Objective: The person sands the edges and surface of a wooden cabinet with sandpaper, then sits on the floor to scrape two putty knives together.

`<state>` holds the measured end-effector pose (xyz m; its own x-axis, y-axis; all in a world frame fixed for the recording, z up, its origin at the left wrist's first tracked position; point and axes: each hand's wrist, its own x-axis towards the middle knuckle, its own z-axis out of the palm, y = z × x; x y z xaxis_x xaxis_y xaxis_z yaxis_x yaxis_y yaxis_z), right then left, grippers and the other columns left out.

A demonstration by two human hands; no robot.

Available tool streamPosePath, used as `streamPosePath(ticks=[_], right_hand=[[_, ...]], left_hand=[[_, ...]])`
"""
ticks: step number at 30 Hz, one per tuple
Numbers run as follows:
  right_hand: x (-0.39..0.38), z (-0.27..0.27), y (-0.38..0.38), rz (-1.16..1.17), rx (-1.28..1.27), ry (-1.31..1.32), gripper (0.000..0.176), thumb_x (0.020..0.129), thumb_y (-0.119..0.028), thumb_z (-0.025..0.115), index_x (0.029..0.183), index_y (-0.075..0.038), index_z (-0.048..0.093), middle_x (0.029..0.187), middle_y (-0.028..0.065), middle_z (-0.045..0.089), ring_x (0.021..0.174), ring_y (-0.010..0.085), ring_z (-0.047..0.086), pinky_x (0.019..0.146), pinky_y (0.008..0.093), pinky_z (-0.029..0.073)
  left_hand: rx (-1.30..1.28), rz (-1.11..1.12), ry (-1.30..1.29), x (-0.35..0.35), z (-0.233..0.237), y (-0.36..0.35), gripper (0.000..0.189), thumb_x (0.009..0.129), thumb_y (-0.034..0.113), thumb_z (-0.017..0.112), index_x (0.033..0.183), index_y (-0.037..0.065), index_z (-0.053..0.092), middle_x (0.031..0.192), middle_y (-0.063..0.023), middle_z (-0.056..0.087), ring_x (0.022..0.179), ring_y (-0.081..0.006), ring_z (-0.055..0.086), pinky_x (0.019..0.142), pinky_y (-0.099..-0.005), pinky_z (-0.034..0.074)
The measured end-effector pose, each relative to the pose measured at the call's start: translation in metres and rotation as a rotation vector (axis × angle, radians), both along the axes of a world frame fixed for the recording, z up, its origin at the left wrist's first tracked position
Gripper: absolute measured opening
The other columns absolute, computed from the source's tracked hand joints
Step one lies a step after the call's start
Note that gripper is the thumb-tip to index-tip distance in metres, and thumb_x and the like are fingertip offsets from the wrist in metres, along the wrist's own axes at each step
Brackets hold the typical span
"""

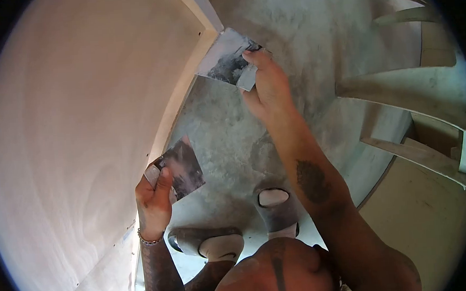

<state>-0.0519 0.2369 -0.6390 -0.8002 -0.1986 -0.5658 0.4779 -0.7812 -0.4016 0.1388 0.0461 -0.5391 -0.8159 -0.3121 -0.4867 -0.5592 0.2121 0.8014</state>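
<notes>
My right hand (269,84) grips a flat, square-edged putty scraper (226,60), thumb on top. White putty and dark marks cover its face, and its far edge lies right along the narrow wooden edge (186,81) of a large panel. Lower down, my left hand (154,201) pinches a second scraper (187,169) between thumb and fingers. That one is dark and shiny, with pale residue near the thumb, and is held beside the same panel edge, closer to my body.
The broad pale plywood panel (77,128) fills the left side, with small dark holes along its edge. Curved wooden ribs (400,95) stand at the right. Below, my shoes (207,240) rest on a smudged grey floor (221,130).
</notes>
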Motion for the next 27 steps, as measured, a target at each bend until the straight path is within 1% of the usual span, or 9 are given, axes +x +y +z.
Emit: streamPosePath(ticks=[3, 7, 9, 13, 16, 18, 19, 21, 27], right_hand=[[-0.004, 0.005, -0.004, -0.026, 0.08, -0.067, 0.021, 0.088, -0.01, 0.059, 0.107, -0.003, 0.059, 0.1, 0.0094, 0.066, 0.091, 0.0235, 0.065, 0.084, 0.0371, 0.051], [-0.012, 0.019, -0.002, 0.031, 0.173, -0.143, 0.022, 0.088, -0.012, 0.058, 0.108, -0.003, 0.059, 0.098, 0.0111, 0.065, 0.089, 0.0243, 0.064, 0.085, 0.0381, 0.049], [-0.02, 0.031, 0.004, 0.19, 0.403, -0.063, 0.025, 0.09, -0.011, 0.059, 0.113, -0.002, 0.055, 0.117, 0.0111, 0.06, 0.11, 0.0233, 0.057, 0.095, 0.0445, 0.047], [-0.046, 0.053, -0.001, 0.213, 0.33, 0.023, 0.026, 0.09, -0.012, 0.059, 0.113, -0.001, 0.056, 0.119, 0.0131, 0.058, 0.113, 0.0219, 0.054, 0.093, 0.0467, 0.048], [-0.054, 0.063, -0.004, 0.276, 0.388, 0.052, 0.023, 0.089, -0.011, 0.06, 0.11, 0.0, 0.058, 0.112, 0.0117, 0.061, 0.104, 0.0204, 0.058, 0.088, 0.0421, 0.049], [-0.046, 0.056, 0.008, 0.183, 0.35, 0.175, 0.019, 0.088, -0.007, 0.059, 0.105, -0.001, 0.06, 0.102, 0.0088, 0.063, 0.092, 0.02, 0.06, 0.082, 0.0366, 0.048], [-0.041, 0.056, 0.013, 0.183, 0.35, 0.178, 0.019, 0.088, -0.007, 0.059, 0.105, -0.001, 0.06, 0.102, 0.0088, 0.063, 0.092, 0.02, 0.06, 0.082, 0.0366, 0.048], [-0.03, 0.055, 0.02, 0.088, 0.412, -0.022, 0.017, 0.087, -0.005, 0.059, 0.104, -0.002, 0.061, 0.096, 0.006, 0.064, 0.085, 0.021, 0.062, 0.077, 0.0341, 0.048], [-0.022, 0.031, 0.002, 0.082, 0.391, 0.021, 0.018, 0.087, -0.004, 0.058, 0.105, -0.001, 0.061, 0.097, 0.0075, 0.065, 0.087, 0.0198, 0.063, 0.075, 0.0315, 0.048]], left_hand=[[-0.026, -0.024, -0.057, -0.001, 0.0, -0.004, 0.032, 0.102, 0.026, 0.054, 0.113, -0.003, 0.063, 0.092, 0.0008, 0.062, 0.084, -0.0098, 0.052, 0.077, -0.0255, 0.043], [0.043, 0.068, -0.015, 0.004, -0.002, -0.005, 0.03, 0.102, 0.026, 0.055, 0.108, -0.002, 0.064, 0.084, 0.0038, 0.058, 0.075, -0.0071, 0.047, 0.068, -0.0234, 0.039], [0.043, 0.073, -0.034, 0.006, -0.003, -0.006, 0.029, 0.102, 0.026, 0.055, 0.106, -0.001, 0.064, 0.081, 0.0048, 0.056, 0.072, -0.006, 0.045, 0.065, -0.0228, 0.037], [0.045, 0.059, 0.004, 0.013, -0.011, -0.009, 0.027, 0.102, 0.026, 0.054, 0.102, 0.0, 0.065, 0.077, 0.0069, 0.052, 0.069, -0.0045, 0.041, 0.061, -0.0217, 0.033], [0.037, 0.056, -0.026, 0.007, -0.001, -0.003, 0.027, 0.102, 0.026, 0.054, 0.101, 0.001, 0.065, 0.076, 0.0073, 0.051, 0.069, -0.0045, 0.041, 0.061, -0.0217, 0.033], [0.022, 0.053, -0.051, 0.005, 0.002, -0.002, 0.027, 0.102, 0.026, 0.054, 0.101, 0.001, 0.065, 0.076, 0.0075, 0.05, 0.069, -0.0045, 0.041, 0.061, -0.0217, 0.033], [0.018, 0.057, -0.043, 0.006, 0.001, -0.003, 0.027, 0.102, 0.026, 0.054, 0.101, 0.001, 0.065, 0.076, 0.0075, 0.051, 0.069, -0.0044, 0.041, 0.061, -0.0217, 0.033], [0.011, 0.061, -0.032, 0.006, 0.0, -0.001, 0.027, 0.102, 0.026, 0.054, 0.102, 0.001, 0.065, 0.076, 0.0074, 0.052, 0.069, -0.0043, 0.041, 0.061, -0.0217, 0.033], [0.01, 0.007, -0.059, 0.008, -0.002, -0.004, 0.027, 0.102, 0.025, 0.054, 0.104, 0.0, 0.064, 0.08, 0.0069, 0.054, 0.072, -0.005, 0.043, 0.065, -0.0213, 0.036]])
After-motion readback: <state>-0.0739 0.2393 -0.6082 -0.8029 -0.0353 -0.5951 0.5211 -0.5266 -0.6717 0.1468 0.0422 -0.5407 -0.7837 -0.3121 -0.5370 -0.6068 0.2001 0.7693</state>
